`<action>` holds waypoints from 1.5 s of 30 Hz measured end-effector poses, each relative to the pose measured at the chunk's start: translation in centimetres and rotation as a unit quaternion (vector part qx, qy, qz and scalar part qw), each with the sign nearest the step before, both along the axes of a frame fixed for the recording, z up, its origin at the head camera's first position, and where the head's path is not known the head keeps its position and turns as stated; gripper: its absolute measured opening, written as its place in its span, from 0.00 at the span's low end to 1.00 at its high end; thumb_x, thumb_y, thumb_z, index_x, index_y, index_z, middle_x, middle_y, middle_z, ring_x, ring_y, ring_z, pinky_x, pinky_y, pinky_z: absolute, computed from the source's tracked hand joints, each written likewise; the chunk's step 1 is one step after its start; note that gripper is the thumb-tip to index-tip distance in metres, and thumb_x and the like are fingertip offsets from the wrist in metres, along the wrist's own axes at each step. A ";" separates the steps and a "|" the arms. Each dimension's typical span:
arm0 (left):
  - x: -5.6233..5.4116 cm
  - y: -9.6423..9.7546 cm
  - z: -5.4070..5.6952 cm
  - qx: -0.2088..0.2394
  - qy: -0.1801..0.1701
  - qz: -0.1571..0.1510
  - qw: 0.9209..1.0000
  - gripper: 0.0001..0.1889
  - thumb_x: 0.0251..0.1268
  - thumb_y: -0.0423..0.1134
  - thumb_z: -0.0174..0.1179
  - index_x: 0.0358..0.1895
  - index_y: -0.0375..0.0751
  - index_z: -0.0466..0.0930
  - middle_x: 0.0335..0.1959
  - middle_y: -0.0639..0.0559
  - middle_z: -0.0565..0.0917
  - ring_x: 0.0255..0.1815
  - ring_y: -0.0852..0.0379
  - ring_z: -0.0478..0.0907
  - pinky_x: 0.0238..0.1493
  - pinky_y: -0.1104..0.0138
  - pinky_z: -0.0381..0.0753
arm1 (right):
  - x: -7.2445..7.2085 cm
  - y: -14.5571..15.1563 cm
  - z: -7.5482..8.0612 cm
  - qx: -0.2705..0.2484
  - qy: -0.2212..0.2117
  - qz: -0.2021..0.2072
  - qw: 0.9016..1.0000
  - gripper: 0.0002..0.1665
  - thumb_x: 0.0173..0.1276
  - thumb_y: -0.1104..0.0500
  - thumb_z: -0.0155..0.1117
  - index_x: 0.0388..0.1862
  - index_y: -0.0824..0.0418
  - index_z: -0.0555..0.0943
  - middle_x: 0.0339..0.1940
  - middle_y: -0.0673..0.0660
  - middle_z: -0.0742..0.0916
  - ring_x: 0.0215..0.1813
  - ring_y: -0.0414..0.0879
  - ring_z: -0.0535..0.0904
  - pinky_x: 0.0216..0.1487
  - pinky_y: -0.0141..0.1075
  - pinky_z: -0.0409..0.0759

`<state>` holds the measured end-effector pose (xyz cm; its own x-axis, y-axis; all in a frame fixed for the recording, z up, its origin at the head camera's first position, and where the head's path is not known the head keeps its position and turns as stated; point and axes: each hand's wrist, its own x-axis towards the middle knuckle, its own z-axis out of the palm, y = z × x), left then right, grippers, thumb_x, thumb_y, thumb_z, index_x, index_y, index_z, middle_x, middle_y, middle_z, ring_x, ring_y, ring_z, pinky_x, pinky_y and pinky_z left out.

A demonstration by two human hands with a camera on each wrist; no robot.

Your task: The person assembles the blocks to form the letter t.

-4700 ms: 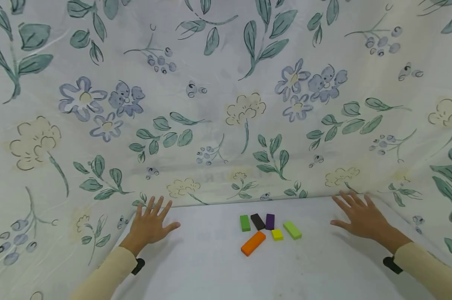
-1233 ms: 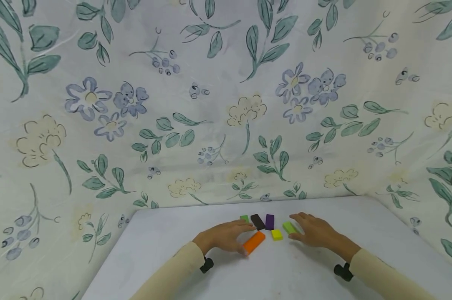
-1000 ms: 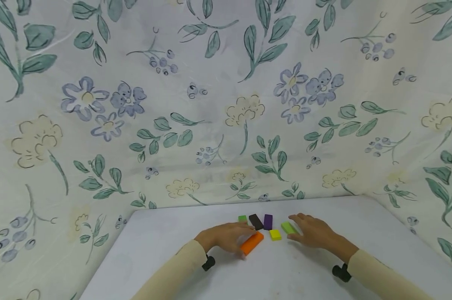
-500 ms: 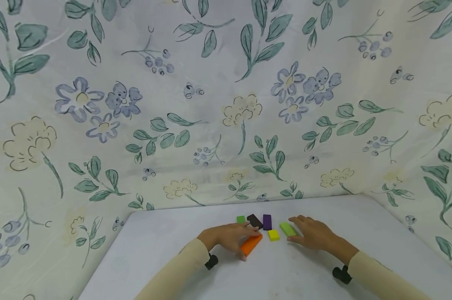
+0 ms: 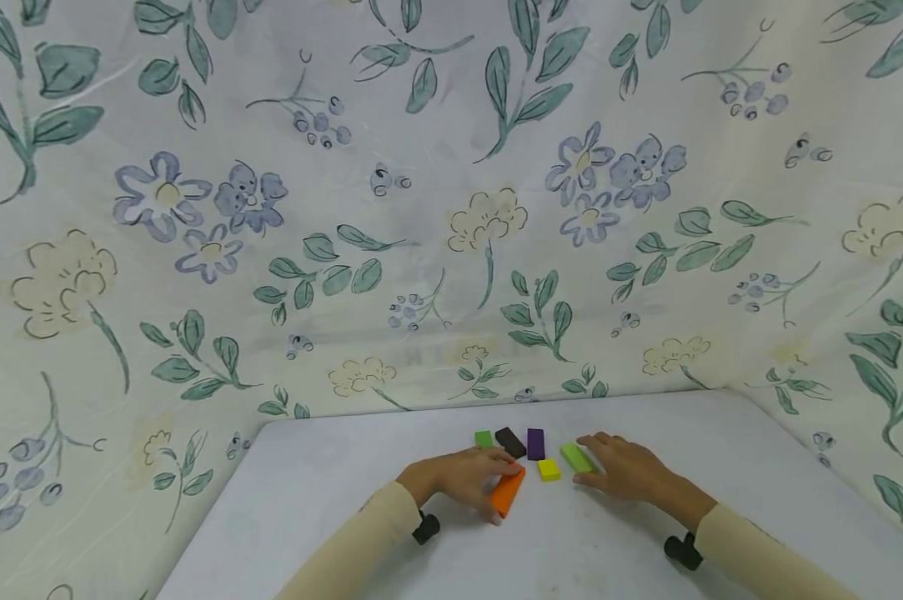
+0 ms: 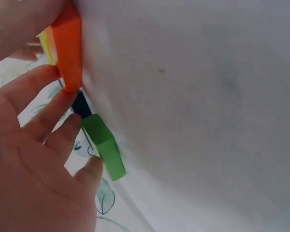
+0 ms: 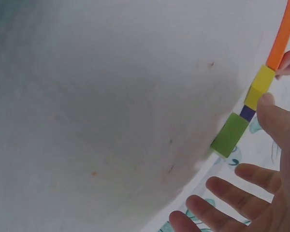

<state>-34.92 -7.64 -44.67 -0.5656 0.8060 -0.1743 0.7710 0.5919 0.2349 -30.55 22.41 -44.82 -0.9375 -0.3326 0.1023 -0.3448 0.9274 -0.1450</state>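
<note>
My left hand pinches an orange block lengthwise, fingertips at its far end and thumb at its near end. In the left wrist view, fingertips meet one end of the orange block. My right hand is beside a light green block, fingers spread and loosely bent around its right side. Its fingers are apart from the light green block in the right wrist view, while the thumb overlaps the yellow block there. That yellow block lies between the hands.
Behind the hands on the white table lie a green block, partly hidden by the left hand, a black block and a purple block. A floral cloth hangs along the table's back edge.
Both hands have come in from the table's sides to the blocks. The left fingers have closed on the orange block, which has turned a little. The right hand has hardly moved over the last second.
</note>
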 end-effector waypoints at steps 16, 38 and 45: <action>0.8 0.5 0.0 0.000 0.016 -0.003 1.000 0.40 0.59 0.53 0.69 0.75 0.49 0.66 0.75 0.52 0.67 0.74 0.56 0.66 0.77 0.58 0.63 | 0.2 0.0 0.0 -0.015 -0.009 0.001 1.000 0.38 0.64 0.38 0.69 0.65 0.59 0.76 0.62 0.65 0.82 0.60 0.61 0.80 0.56 0.57 0.82; 6.0 -1.3 1.5 0.126 0.031 0.165 0.978 0.43 0.52 0.66 0.69 0.71 0.50 0.73 0.64 0.52 0.75 0.54 0.59 0.77 0.57 0.65 0.82 | -0.4 0.1 0.4 -0.161 -0.028 -0.005 0.987 0.32 0.70 0.45 0.65 0.66 0.63 0.76 0.58 0.62 0.84 0.60 0.60 0.80 0.59 0.57 0.80; 10.0 -0.2 -0.2 0.103 0.003 0.141 0.985 0.42 0.50 0.70 0.68 0.69 0.55 0.75 0.62 0.58 0.75 0.49 0.67 0.76 0.53 0.70 0.82 | -0.1 -0.3 -0.5 -0.218 -0.039 -0.008 0.975 0.28 0.72 0.48 0.63 0.64 0.63 0.76 0.59 0.59 0.84 0.59 0.57 0.80 0.57 0.53 0.82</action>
<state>-24.88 -7.87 -44.83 -0.7719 0.6354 -0.0203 0.5852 0.7227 0.3676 -30.63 22.07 -45.29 -0.9525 -0.2593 0.1594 -0.3038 0.7767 -0.5518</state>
